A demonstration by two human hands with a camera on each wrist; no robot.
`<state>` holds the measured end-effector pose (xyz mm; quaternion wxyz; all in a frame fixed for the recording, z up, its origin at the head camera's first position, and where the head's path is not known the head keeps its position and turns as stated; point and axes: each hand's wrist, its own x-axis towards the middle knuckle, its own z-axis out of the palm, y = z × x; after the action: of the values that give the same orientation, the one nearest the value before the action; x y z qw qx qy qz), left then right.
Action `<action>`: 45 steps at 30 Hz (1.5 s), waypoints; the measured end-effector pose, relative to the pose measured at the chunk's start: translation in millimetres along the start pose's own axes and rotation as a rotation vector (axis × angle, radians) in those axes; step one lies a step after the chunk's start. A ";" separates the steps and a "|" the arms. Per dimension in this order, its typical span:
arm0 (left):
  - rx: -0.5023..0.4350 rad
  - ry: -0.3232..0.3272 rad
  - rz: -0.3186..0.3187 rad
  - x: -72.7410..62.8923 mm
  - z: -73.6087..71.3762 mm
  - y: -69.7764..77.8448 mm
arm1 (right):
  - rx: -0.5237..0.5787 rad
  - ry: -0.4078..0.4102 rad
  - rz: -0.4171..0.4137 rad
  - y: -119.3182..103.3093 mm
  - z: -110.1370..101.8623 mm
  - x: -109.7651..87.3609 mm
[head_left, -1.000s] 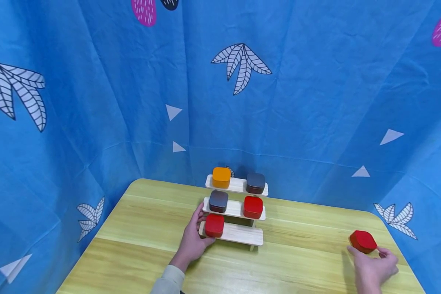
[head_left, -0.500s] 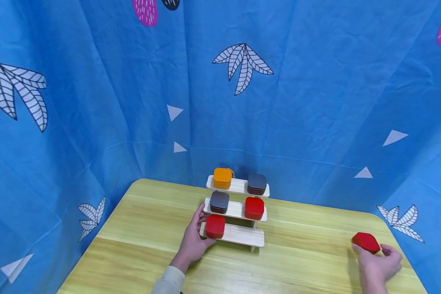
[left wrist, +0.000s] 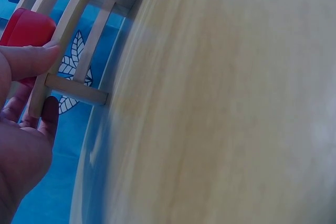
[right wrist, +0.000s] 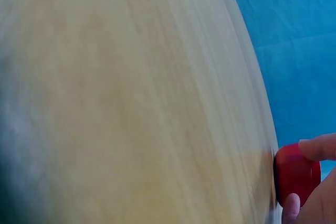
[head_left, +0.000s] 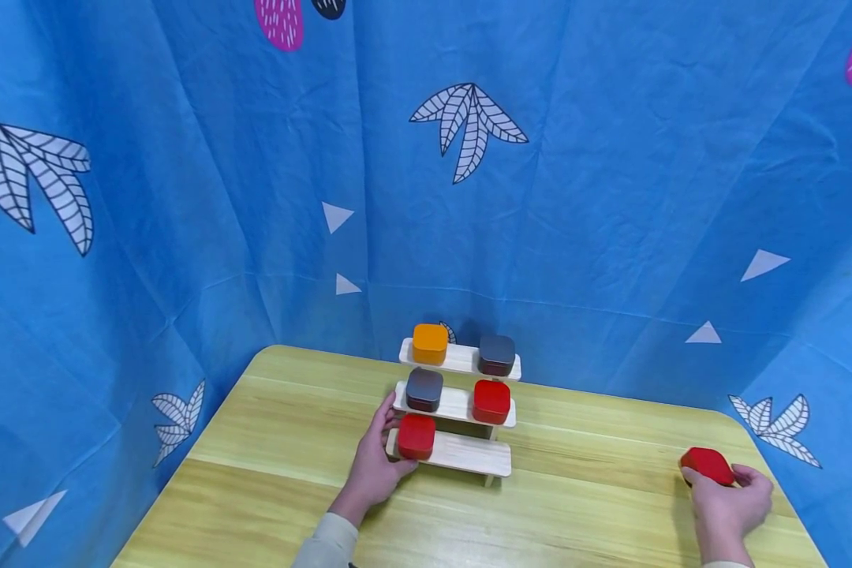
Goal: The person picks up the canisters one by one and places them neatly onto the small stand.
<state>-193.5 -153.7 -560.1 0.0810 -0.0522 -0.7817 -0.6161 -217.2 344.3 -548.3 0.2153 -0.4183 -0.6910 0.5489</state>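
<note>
A three-tier wooden display stand (head_left: 472, 455) stands mid-table, and my left hand (head_left: 371, 472) grips the left end of its lowest shelf. In the left wrist view the thumb (left wrist: 31, 60) lies on the shelf edge beside a red box (left wrist: 29, 29), with fingers curled beneath. That box sits at the left of the bottom shelf. Far to the right, my right hand (head_left: 733, 501) pinches another red rounded-square box (head_left: 710, 464) between thumb and fingers. In the right wrist view this box (right wrist: 296, 174) is close to the tabletop, partly covered by the hand.
The middle shelf bears a dark grey box (head_left: 424, 389) and a red one (head_left: 491, 401). On top are an orange box (head_left: 430, 343) and another dark grey box (head_left: 496, 355). A blue patterned curtain (head_left: 610, 197) hangs behind and beside the wooden table (head_left: 575, 489).
My right hand has moved slightly forward around the red box, its thumb and fingers now overlapping more of its sides. The left hand and stand have not moved; the head view shifts a little.
</note>
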 end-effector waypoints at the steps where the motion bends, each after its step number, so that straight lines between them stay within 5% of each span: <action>1: -0.002 -0.001 0.001 0.1 0.1 -0.1 | -0.001 -0.001 0.001 -0.3 0.3 0.5; 24: -0.013 -0.002 0.017 2.3 1.2 -1.8 | -0.011 -0.021 0.032 -1.2 -2.4 -3.9; 45: -0.003 0.007 -0.006 -0.2 1.3 -1.0 | 0.002 -0.077 -0.023 -9.6 -6.8 -24.5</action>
<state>-193.5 -152.7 -561.3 0.0818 -0.0477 -0.7806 -0.6178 -201.6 327.8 -533.2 0.1952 -0.3886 -0.7029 0.5629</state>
